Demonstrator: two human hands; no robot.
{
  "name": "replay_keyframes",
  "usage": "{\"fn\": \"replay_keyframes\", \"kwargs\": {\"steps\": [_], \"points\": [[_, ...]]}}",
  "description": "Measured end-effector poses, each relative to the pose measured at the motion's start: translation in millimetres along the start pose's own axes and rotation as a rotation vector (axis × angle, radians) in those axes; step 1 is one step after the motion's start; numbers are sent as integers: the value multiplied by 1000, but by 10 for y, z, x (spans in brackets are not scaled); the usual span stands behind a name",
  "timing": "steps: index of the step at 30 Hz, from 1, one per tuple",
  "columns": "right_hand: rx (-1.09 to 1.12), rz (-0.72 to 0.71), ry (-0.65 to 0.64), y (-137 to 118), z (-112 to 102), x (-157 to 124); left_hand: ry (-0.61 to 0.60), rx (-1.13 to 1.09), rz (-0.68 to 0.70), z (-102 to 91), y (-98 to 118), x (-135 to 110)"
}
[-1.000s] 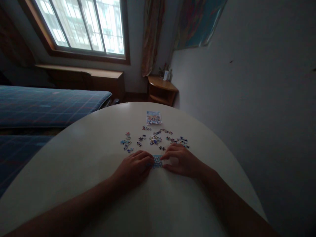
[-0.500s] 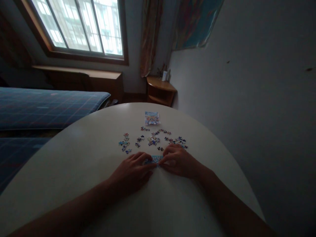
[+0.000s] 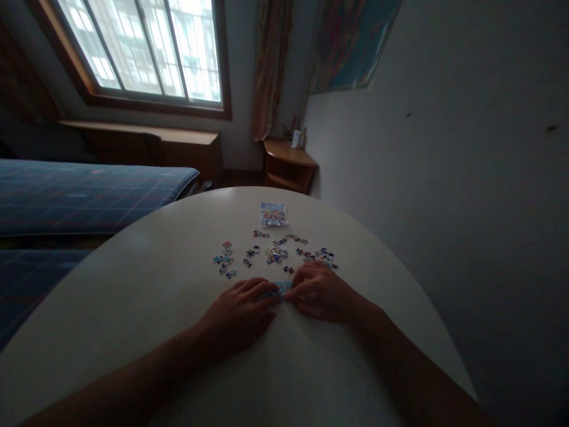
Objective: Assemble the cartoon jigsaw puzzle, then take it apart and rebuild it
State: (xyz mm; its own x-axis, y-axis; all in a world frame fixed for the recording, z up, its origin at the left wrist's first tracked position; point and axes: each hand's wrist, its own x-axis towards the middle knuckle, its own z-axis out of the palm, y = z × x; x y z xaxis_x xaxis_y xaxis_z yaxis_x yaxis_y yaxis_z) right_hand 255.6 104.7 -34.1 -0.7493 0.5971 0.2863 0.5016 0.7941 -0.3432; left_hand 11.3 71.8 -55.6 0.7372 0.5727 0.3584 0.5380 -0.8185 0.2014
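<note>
A joined strip of light-blue jigsaw puzzle (image 3: 284, 287) lies on the white table in front of me, partly covered by my fingers. My left hand (image 3: 244, 307) grips its left part, fingers over the top and thumb at the near edge. At the right side, my right hand (image 3: 319, 292) is closed in a pinch, its fingertips on a small jigsaw piece at the strip's lower edge, mostly hidden. Just beyond the hands lie loose jigsaw pieces, among them a middle heap (image 3: 276, 255) and a left group (image 3: 226, 260). More pieces (image 3: 324, 255) are close to my right knuckles.
A picture packet (image 3: 274, 214) lies farther back on the round white table (image 3: 178, 255). To the left is a blue plaid mattress (image 3: 89, 196). A wooden corner shelf (image 3: 291, 152) stands behind the table, and a wall (image 3: 435, 207) runs along the right.
My left fingers have stretched a little farther over the strip. My right fingertips have shifted slightly left at its lower edge. The loose pieces lie as before.
</note>
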Motion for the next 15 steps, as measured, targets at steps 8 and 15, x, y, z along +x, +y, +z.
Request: {"fn": "replay_keyframes", "kwargs": {"steps": [8, 15], "points": [[-23, -12, -43, -15, -20, 5, 3, 22, 2, 7, -6, -8], [-10, -2, -46, -24, -7, 4, 20, 16, 4, 22, -7, -15]]}}
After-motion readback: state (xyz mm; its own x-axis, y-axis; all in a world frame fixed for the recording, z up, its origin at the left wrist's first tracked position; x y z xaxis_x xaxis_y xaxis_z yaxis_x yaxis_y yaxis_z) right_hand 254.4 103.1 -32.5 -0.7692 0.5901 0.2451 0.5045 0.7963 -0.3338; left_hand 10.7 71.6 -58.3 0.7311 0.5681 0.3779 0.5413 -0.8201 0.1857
